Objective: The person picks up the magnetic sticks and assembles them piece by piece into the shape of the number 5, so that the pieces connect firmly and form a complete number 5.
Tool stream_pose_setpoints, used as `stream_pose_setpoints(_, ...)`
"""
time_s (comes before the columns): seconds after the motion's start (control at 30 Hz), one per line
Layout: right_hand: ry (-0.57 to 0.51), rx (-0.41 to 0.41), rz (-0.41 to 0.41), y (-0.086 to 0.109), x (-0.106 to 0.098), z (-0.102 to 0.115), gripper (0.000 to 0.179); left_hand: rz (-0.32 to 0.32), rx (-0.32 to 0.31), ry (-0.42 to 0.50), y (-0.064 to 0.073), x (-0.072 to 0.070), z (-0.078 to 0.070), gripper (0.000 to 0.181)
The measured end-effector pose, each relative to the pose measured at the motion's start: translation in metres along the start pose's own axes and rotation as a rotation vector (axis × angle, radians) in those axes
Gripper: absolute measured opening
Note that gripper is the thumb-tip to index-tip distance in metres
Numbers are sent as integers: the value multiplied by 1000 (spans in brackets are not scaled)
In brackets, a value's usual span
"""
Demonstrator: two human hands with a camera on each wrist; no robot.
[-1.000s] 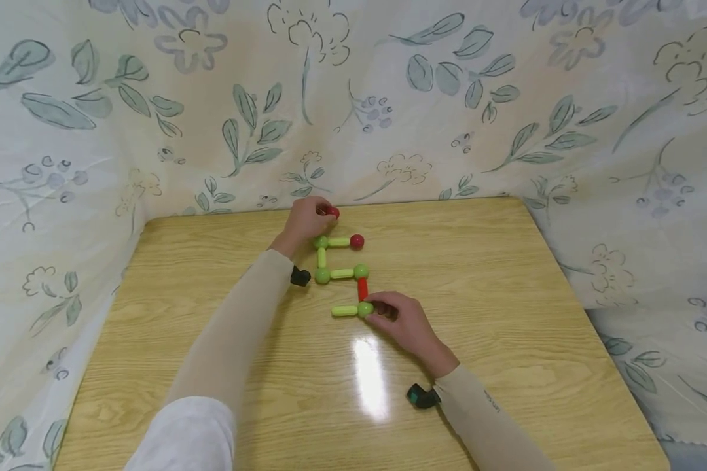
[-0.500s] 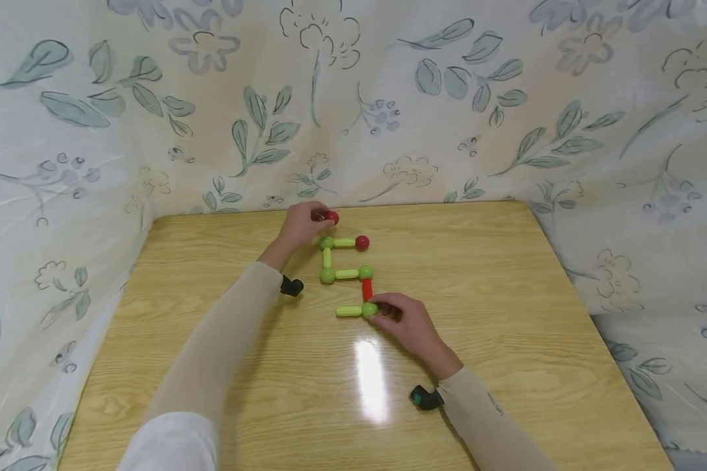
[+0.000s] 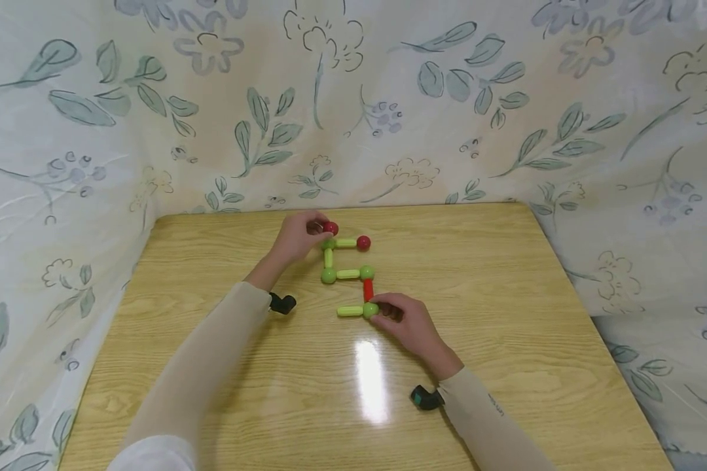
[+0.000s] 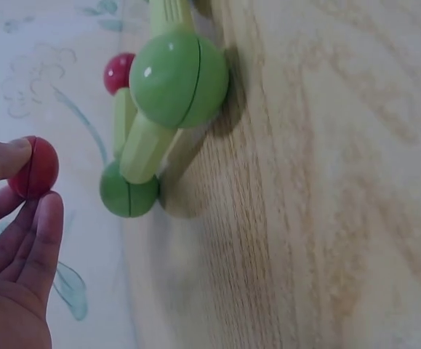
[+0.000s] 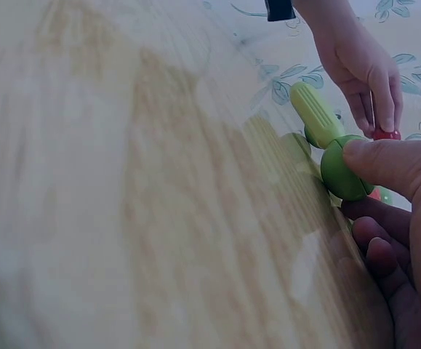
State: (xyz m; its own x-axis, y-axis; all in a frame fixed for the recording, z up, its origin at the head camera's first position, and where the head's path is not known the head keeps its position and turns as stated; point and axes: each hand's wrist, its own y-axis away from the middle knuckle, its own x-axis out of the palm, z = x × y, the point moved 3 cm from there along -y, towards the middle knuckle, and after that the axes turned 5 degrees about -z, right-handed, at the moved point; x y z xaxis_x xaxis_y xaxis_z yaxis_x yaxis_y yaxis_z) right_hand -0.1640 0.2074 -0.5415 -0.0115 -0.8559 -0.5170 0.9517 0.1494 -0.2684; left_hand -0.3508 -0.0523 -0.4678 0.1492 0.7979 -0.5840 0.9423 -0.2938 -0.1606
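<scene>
In the head view my left hand [image 3: 293, 241] pinches a red ball [image 3: 330, 227] just behind the far-left green ball [image 3: 328, 244] of a stick-and-ball figure. The left wrist view shows thumb and fingertips around that red ball [image 4: 35, 169], apart from the table and figure. My right hand [image 3: 412, 327] pinches the near green ball [image 3: 370, 311], which joins a yellow-green stick [image 3: 350, 312] and a red stick [image 3: 368, 290]. Farther along the zigzag come a green ball [image 3: 366, 272], another green ball [image 3: 328, 275], and a second red ball [image 3: 363, 243] at the far-right end.
The figure lies on a wooden table [image 3: 477, 275], near its middle. Behind and beside the table hangs a flowered cloth [image 3: 353, 98]. Black camera mounts [image 3: 283, 303] jut from both sleeves near the wrists.
My left hand has brought the red ball nearer, down toward the far-left green ball. The right hand keeps its hold on the near green ball. The head view has shifted slightly.
</scene>
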Motion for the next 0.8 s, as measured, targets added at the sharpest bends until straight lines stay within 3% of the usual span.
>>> stream_pose_setpoints(0.47, 1, 10, 8, 0, -1, 2, 29, -27, 30, 50, 41, -9, -5, 26)
stream_pose_setpoints(0.8, 1, -6, 6, 1, -2, 3, 29, -3, 36, 73, 84, -19, 2, 26)
